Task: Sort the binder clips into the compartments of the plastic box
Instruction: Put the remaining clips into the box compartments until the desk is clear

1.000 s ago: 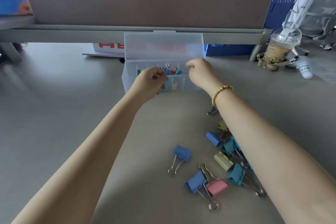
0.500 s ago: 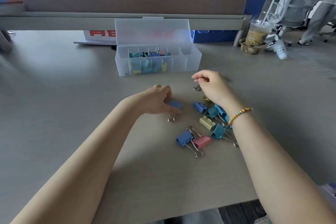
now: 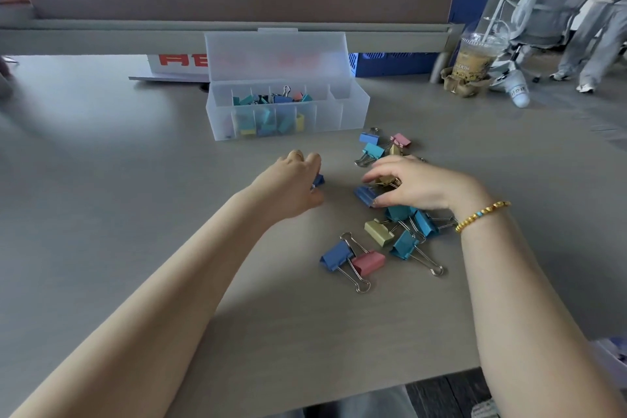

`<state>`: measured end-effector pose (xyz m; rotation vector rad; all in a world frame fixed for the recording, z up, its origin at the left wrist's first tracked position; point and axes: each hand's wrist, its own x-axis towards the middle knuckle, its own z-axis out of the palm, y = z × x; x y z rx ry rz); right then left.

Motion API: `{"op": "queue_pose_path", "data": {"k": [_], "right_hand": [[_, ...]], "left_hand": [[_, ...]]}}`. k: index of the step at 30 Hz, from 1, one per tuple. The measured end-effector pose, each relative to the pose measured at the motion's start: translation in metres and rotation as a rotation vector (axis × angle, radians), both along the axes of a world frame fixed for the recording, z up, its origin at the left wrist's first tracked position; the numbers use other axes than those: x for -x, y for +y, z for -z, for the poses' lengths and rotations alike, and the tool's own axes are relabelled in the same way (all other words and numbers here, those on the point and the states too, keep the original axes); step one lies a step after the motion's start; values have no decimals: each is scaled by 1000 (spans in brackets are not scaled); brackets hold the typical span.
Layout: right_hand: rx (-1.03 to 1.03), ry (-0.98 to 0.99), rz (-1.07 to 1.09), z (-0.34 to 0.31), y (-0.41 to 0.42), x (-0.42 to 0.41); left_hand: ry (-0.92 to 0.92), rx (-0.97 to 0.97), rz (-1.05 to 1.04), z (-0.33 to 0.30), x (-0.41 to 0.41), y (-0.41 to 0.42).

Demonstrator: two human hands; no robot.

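Observation:
The translucent plastic box (image 3: 353, 112) stands open at the back of the table, its lid upright; several compartments hold blue, teal, yellow and pink clips. My left hand (image 3: 291, 185) is closed on a blue binder clip (image 3: 318, 180) on the table. To its right, my right hand (image 3: 412, 185) curls over the pile, fingers around a gold clip (image 3: 386, 181), with another blue clip (image 3: 364, 194) by its thumb. More loose binder clips (image 3: 380, 234) lie below and beyond that hand: blue, pink, teal and yellow ones.
A lidded drink cup with a straw (image 3: 476, 59) stands at the back right beside a small white bottle (image 3: 517, 90). A grey partition rail (image 3: 101, 32) runs behind the box, with a red-lettered sheet (image 3: 176, 66) under it. People and a chair are beyond the table's right side.
Both hands came back from the box to the table. The left hand closed on the blue clip; the right hand dropped onto the pile and curled around a gold clip.

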<state>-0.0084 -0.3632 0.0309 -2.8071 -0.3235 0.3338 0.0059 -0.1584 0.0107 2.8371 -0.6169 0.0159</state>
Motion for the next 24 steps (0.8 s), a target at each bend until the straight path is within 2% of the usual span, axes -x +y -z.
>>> {"op": "queue_pose_path", "data": {"k": [3, 7, 8, 11, 13, 15, 19, 24], "right_hand": [[6, -39, 50, 6, 4, -4], [28, -95, 71, 10, 12, -4], [27, -117, 78, 10, 13, -4], [-116, -133, 158, 9, 12, -2], [-198, -121, 192, 10, 9, -3], [-238, -106, 213, 11, 7, -4], [-293, -118, 232, 11, 6, -5], [-385, -183, 229, 12, 10, -6]], "left_hand": [[-76, -67, 2, 6, 1, -5], [-71, 119, -10, 4, -1, -5], [-19, 191, -4, 2, -2, -3], [306, 312, 50, -11, 0, 2], [456, 246, 143, -20, 7, 4], [523, 81, 202, -27, 15, 3], [416, -164, 258, -24, 25, -6], [308, -74, 160, -15, 9, -2]]}}
